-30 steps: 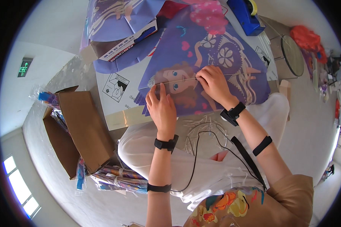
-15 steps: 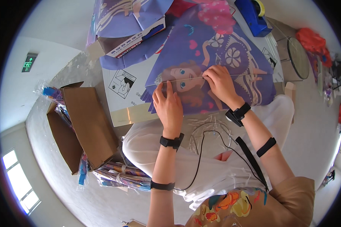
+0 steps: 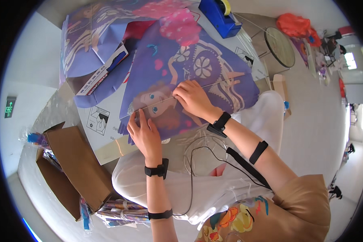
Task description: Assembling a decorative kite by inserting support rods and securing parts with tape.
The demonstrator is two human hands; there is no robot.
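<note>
A stack of purple triangular printed sheets (image 3: 226, 60) with a cartoon princess lies before me. Across the top sheet runs a thin pale rod or cord (image 3: 159, 102); I cannot tell which. My left hand (image 3: 146, 137) rests near the line's left end, fingertips on the sheet and fingers somewhat apart. Farther right along the line is my right hand (image 3: 194, 101), thumb and fingers pinched together on it. The fingers partly hide the line there. Black bands circle both wrists and forearms.
A blue tape dispenser (image 3: 222, 20) stands beyond the sheets. More purple printed sheets (image 3: 84, 44) lie far left, with a small printed carton (image 3: 105, 72) on them. At left, a brown cardboard box (image 3: 80, 161) stands by wrapped bundles (image 3: 123, 211). A round stool (image 3: 279, 47) is at right.
The whole view has shifted, so the sheets and hands now sit lower and farther left in it. Both hands keep nearly the same places on the sheet.
</note>
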